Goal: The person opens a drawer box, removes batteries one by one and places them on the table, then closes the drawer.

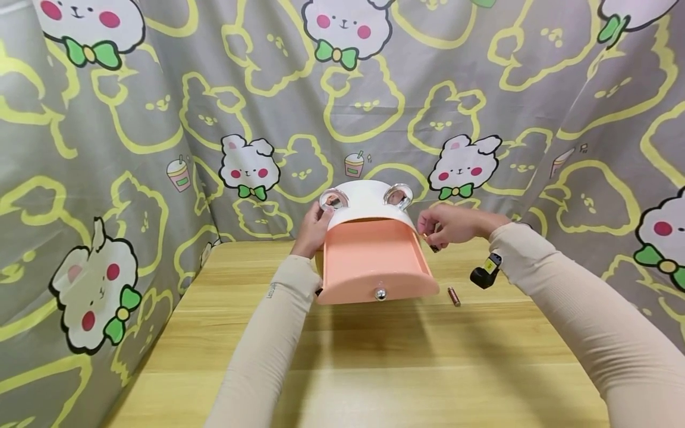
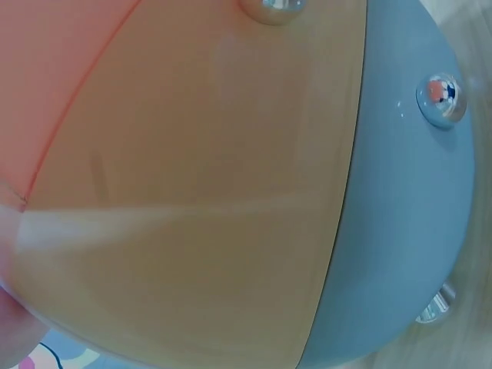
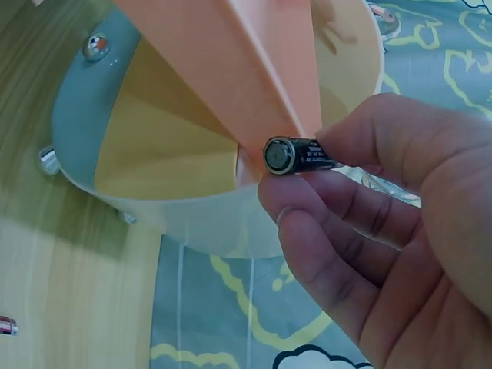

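A white rounded box (image 1: 358,205) with two silver ring-shaped ears stands on the table, its peach drawer (image 1: 374,249) pulled out and tilted towards me. The drawer front carries a silver knob (image 1: 380,293). My left hand (image 1: 313,233) grips the box's left side, just below one ear; only a sliver of that hand (image 2: 17,332) shows in the left wrist view. Beside the box's right edge, my right hand (image 1: 446,224) pinches a small dark battery (image 3: 296,155) between thumb and fingers. In the right wrist view the battery's flat end overlaps the drawer's side wall.
A second battery (image 1: 453,296), reddish, lies on the wooden table (image 1: 374,380) right of the drawer. Near my right wrist is a black device (image 1: 486,271) with a yellow label. Patterned grey curtains (image 1: 299,119) surround the table's back and sides.
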Action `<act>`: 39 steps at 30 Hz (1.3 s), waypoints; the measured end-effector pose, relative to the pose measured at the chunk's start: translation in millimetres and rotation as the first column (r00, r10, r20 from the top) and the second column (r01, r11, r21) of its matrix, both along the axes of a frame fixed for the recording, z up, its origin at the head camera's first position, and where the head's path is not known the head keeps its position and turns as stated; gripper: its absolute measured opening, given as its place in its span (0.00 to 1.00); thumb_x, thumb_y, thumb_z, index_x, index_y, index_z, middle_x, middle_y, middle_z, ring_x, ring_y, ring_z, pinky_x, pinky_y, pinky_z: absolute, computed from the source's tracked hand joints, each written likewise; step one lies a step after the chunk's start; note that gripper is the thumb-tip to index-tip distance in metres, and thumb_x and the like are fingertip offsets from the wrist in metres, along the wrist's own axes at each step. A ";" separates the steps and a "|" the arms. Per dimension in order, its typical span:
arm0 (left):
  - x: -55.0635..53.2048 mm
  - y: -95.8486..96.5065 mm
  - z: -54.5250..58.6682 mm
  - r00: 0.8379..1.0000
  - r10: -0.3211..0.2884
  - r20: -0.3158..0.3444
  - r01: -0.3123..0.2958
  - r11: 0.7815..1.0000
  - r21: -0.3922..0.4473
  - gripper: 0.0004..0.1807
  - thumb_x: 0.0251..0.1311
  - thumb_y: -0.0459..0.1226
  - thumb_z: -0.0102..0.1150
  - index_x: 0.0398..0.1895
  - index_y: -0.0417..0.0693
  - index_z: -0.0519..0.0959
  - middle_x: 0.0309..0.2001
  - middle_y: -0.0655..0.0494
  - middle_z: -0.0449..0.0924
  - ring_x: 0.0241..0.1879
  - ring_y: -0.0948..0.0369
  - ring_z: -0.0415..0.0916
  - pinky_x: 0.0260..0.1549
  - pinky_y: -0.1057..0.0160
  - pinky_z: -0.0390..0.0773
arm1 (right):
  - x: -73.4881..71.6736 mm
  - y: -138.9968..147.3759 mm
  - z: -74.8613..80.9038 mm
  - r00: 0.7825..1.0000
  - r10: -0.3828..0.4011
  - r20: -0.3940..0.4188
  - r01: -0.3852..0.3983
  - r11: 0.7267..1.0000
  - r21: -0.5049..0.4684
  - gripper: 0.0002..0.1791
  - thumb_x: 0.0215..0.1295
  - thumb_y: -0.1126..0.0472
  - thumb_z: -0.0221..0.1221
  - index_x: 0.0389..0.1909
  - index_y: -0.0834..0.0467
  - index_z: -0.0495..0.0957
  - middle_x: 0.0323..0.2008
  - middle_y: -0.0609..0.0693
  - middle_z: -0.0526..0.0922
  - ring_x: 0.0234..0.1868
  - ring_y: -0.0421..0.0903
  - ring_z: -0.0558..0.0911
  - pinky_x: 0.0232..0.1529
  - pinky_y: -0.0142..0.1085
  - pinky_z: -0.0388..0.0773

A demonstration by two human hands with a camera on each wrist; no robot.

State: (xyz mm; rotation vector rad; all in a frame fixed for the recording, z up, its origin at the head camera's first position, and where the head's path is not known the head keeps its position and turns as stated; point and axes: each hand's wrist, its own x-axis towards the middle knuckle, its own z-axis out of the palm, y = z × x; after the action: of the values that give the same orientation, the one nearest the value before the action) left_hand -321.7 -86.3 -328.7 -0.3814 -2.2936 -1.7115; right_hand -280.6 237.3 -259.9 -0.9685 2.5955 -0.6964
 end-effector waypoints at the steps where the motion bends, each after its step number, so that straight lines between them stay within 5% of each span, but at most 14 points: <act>1: -0.3 -0.2 -0.1 1.000 -0.005 0.003 0.005 1.000 -0.002 0.15 0.74 0.43 0.44 0.54 0.42 0.70 0.48 0.44 0.72 0.46 0.54 0.68 0.49 0.57 0.67 | 0.1 1.3 -1.1 1.000 -0.005 0.002 0.005 1.000 0.000 0.05 0.63 0.73 0.55 0.38 0.63 0.73 0.26 0.52 0.78 0.26 0.48 0.78 0.30 0.42 0.80; 12: -6.4 -4.6 -1.5 0.996 -0.081 0.036 0.080 0.996 0.029 0.21 0.74 0.44 0.45 0.64 0.44 0.67 0.56 0.43 0.71 0.52 0.53 0.67 0.57 0.56 0.65 | -1.1 12.1 -12.3 0.997 -0.058 0.045 0.059 0.998 -0.019 0.07 0.62 0.74 0.54 0.39 0.61 0.72 0.28 0.53 0.78 0.26 0.48 0.78 0.30 0.41 0.79; 39: -4.6 -5.6 -1.3 0.997 -0.080 0.021 0.080 0.997 -0.002 0.21 0.74 0.43 0.44 0.65 0.44 0.66 0.56 0.43 0.72 0.53 0.53 0.68 0.58 0.55 0.65 | -9.2 39.9 -63.6 0.981 -0.130 0.145 0.148 0.981 -0.128 0.05 0.63 0.74 0.53 0.38 0.66 0.69 0.28 0.55 0.76 0.26 0.47 0.77 0.29 0.38 0.78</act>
State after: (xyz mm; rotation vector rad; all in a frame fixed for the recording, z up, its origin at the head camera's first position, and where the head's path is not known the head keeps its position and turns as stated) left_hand -326.3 -91.9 -330.0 -0.4636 -2.3253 -1.7583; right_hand -289.8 277.1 -323.5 -0.7521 2.5397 -0.9549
